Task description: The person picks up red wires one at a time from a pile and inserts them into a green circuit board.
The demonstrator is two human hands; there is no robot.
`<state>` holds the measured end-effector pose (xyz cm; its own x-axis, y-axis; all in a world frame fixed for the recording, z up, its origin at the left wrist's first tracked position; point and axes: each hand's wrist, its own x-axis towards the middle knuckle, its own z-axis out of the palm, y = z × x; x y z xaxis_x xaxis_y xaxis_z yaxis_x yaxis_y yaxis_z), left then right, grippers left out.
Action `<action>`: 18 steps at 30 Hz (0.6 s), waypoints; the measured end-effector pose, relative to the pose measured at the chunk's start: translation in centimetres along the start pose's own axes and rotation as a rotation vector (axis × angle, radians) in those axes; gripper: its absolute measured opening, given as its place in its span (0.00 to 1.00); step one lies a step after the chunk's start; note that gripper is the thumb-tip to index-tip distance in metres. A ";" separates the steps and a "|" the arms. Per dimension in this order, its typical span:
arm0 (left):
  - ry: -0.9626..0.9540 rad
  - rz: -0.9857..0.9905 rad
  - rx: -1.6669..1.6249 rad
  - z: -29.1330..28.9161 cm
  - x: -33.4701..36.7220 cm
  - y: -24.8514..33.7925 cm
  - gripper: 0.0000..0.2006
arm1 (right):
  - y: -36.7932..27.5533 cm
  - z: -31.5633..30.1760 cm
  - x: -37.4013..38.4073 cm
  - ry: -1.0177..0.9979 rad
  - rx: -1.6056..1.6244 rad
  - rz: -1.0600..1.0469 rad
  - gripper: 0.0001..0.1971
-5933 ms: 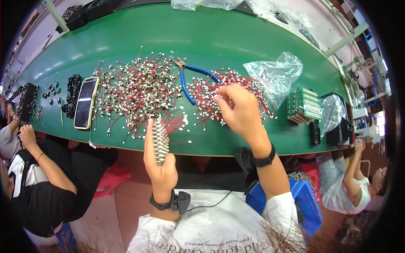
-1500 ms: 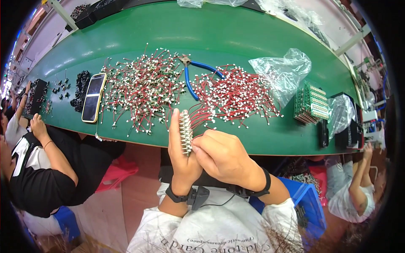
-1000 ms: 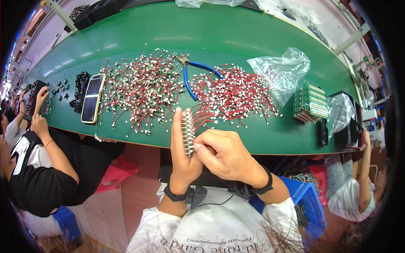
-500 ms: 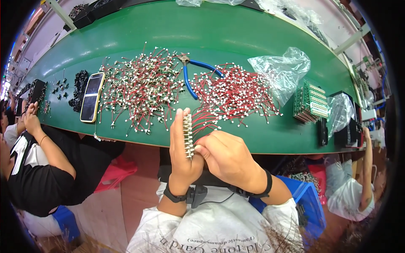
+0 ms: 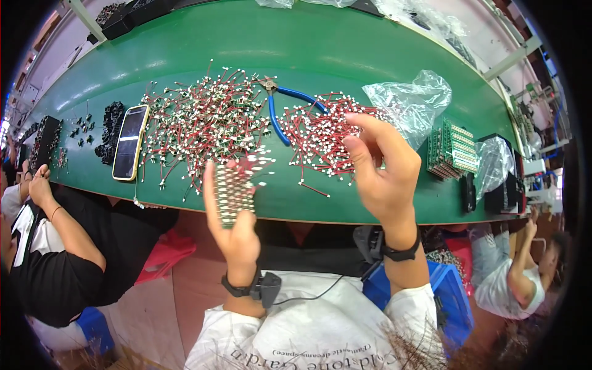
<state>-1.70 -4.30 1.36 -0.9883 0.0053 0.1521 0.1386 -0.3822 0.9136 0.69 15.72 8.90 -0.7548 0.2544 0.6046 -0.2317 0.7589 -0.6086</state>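
We note the blurred connector-studded panel (image 5: 234,196) held in the left grip (image 5: 239,242) at the front edge of the bench (image 5: 302,206), right grip (image 5: 393,169) wide by the red-wired connectors (image 5: 320,139); judged light, stiff, leads bendable, best held by its edges.

A green bench (image 5: 308,55), co-workers (image 5: 68,259) and heaped wired parts (image 5: 209,123) show a workshop.

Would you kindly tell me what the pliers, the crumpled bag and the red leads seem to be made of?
The pliers look like steel at the greyish head, with smooth blue plastic or rubber grips. The crumpled bag is likely thin plastic film, see-through with bright creases. The red leads seem plastic-coated, being evenly coloured.
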 end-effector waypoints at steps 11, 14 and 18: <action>0.015 -0.144 -0.237 0.0 0.2 0.3 0.44 | 3.3 5.5 -6.2 -0.348 -0.195 -0.110 0.08; 0.000 -0.159 -0.251 0.1 0.1 0.2 0.45 | 3.3 6.1 -6.5 -0.358 -0.396 -0.260 0.06; -0.008 -0.161 -0.242 0.2 -0.2 0.0 0.45 | 3.7 5.9 -6.4 -0.349 -0.395 -0.274 0.06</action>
<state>-1.49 -4.09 1.38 -0.9957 0.0908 0.0164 -0.0400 -0.5856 0.8096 1.07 13.36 -0.28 -0.8724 -0.1432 0.4674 -0.2506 0.9519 -0.1762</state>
